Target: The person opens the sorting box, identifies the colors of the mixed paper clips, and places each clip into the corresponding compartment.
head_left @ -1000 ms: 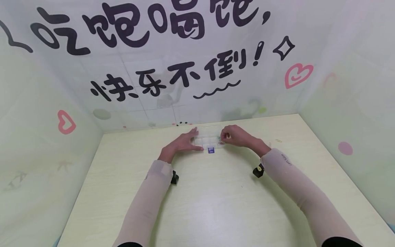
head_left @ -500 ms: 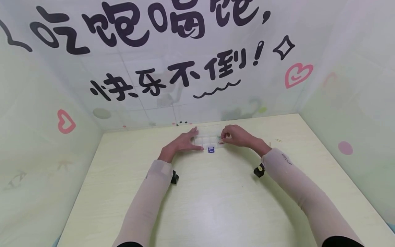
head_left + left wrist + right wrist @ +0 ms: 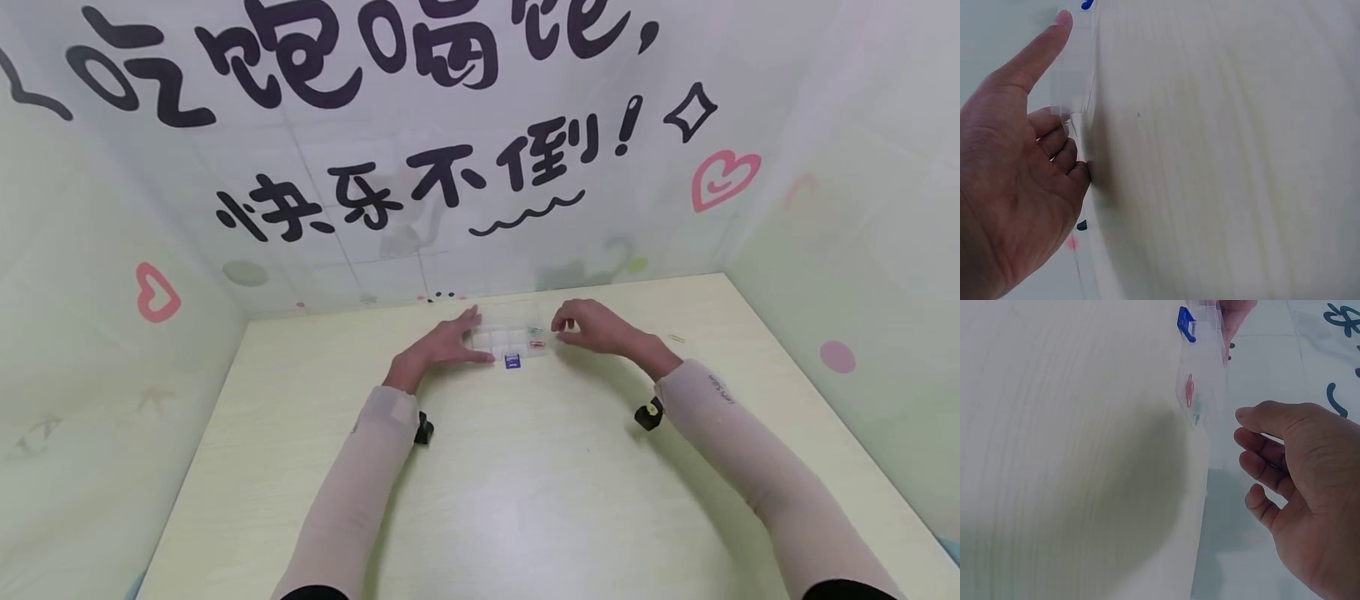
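A clear plastic compartment box (image 3: 491, 343) lies at the back of the table with its lid raised toward the wall. My left hand (image 3: 447, 342) holds its left end, thumb along the front edge and fingers behind. At the box's right end sit a red paper clip (image 3: 537, 344) and a green paper clip (image 3: 535, 331), also visible in the right wrist view. A blue latch (image 3: 512, 361) marks the front edge. Just right of the box hovers my right hand (image 3: 596, 327), fingers loosely bent, with nothing visible between thumb and fingertips (image 3: 1242, 416).
One more paper clip (image 3: 677, 338) lies on the pale table (image 3: 510, 483) beyond my right wrist. A printed fabric wall (image 3: 420, 242) rises directly behind the box, and similar walls flank both sides.
My right hand has moved right, away from the box, uncovering the red and green clips. The right forearm now covers a clip seen earlier on the table. My left hand keeps its place.
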Motion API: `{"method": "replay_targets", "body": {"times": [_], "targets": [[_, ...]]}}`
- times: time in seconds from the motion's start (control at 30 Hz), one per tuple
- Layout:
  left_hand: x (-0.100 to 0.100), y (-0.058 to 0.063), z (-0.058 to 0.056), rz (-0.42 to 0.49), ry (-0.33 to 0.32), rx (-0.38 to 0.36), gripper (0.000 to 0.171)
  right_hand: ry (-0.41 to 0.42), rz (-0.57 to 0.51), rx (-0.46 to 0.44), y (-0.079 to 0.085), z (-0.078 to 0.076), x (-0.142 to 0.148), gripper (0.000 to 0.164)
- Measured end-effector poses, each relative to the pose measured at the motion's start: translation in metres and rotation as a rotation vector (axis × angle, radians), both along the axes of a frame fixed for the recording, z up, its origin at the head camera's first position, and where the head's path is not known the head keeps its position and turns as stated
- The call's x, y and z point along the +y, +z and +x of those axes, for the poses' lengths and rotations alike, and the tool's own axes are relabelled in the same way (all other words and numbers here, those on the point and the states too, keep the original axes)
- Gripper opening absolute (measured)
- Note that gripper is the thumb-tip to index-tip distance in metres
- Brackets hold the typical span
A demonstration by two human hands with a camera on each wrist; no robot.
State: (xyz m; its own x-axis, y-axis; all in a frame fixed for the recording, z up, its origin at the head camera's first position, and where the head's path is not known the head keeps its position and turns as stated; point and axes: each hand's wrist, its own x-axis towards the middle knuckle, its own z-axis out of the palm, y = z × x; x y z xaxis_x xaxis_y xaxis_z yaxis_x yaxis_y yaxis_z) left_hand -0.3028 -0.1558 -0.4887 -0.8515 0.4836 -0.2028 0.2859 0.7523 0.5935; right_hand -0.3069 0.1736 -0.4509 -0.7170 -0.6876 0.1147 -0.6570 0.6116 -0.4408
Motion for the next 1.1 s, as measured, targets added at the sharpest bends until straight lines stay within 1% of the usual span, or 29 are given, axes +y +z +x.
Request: {"method": "replay_targets", "body": {"times": [0.37,0.67,0.97,1.1], "targets": [[0.0,0.002,0.001,0.003,0.003,0.003,0.105,-0.008,0.005,0.017,0.005,0.005,0.033,0.013],[-0.002,0.001,0.003,0.011,0.004,-0.005,0.107,-0.02,0.006,0.032,0.003,0.015,0.063,0.012],[-0.002,0.001,0.003,0.015,-0.002,-0.007,0.107,-0.077,0.039,-0.016,0.004,0.023,0.092,0.012],[-0.002,0.0,0.002,0.012,-0.007,-0.001,0.106,-0.087,0.051,-0.015,0.002,0.026,0.106,0.013]]}}
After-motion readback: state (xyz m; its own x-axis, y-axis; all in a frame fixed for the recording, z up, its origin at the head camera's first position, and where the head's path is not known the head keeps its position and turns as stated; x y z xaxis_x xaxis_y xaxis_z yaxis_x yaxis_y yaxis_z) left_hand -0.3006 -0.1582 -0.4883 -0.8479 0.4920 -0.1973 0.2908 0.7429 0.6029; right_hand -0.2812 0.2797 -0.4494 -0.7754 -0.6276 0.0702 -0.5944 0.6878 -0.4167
